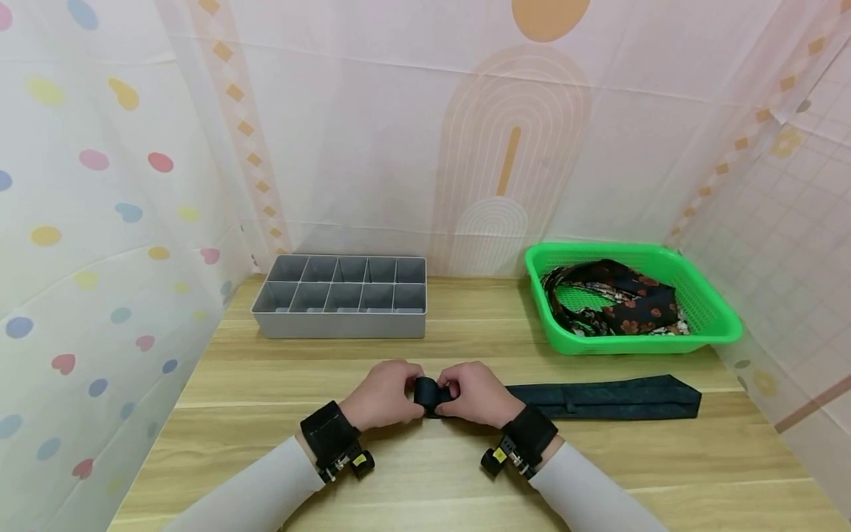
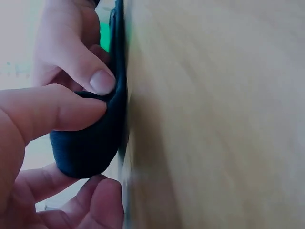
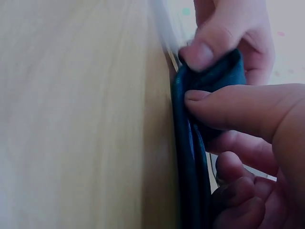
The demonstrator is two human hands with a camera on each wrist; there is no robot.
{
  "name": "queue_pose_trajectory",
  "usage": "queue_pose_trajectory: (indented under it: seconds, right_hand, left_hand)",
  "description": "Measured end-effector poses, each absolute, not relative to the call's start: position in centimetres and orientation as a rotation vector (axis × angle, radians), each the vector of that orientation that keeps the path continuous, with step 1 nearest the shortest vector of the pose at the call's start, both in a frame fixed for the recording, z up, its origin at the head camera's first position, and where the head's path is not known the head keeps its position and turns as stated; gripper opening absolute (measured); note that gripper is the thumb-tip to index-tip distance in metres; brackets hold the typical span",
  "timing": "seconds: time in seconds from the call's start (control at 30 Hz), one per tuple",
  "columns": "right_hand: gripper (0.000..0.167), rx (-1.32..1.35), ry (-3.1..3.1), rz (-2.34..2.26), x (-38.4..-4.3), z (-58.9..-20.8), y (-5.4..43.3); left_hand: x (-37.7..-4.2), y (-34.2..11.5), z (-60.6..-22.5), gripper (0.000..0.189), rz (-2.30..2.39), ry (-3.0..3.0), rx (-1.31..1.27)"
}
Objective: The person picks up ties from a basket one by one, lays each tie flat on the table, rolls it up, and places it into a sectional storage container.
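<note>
On a wooden table [image 1: 412, 480], a dark necktie [image 1: 618, 399] stretches flat to the right of the right hand [image 1: 482, 395]. That hand and the left hand [image 1: 382, 393], close together, both pinch the rolled end [image 1: 425, 394] between them. Rolling well likely calls for snug, even turns, aligned edges and the remaining necktie lying straight, untwisted.

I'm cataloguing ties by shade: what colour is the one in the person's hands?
The tie is a very dark blue-green; the head view shows it best.
</note>
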State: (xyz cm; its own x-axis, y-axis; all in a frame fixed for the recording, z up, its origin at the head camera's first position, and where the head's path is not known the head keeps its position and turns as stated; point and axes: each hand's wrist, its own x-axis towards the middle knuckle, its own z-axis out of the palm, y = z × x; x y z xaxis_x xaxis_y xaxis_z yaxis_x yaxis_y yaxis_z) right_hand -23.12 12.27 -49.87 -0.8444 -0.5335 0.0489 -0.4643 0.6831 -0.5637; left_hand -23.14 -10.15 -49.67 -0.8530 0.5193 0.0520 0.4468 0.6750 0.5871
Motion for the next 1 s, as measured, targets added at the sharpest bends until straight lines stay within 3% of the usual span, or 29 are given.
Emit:
queue_pose_trajectory:
  seconds: [0.23, 1.0]
  right_hand:
    - [0.042, -0.848, 2.758, -0.987, -22.6, -49.8, 11.7]
    - [0.026, -0.88, 2.838, -0.787, -22.7, -49.5, 11.8]
  left_hand:
    - [-22.9, -9.9, -49.6, 0.023, 0.896, 2.854, 0.776]
    - [-21.9, -9.3, -49.1, 0.035, 0.787, 2.858, 0.786]
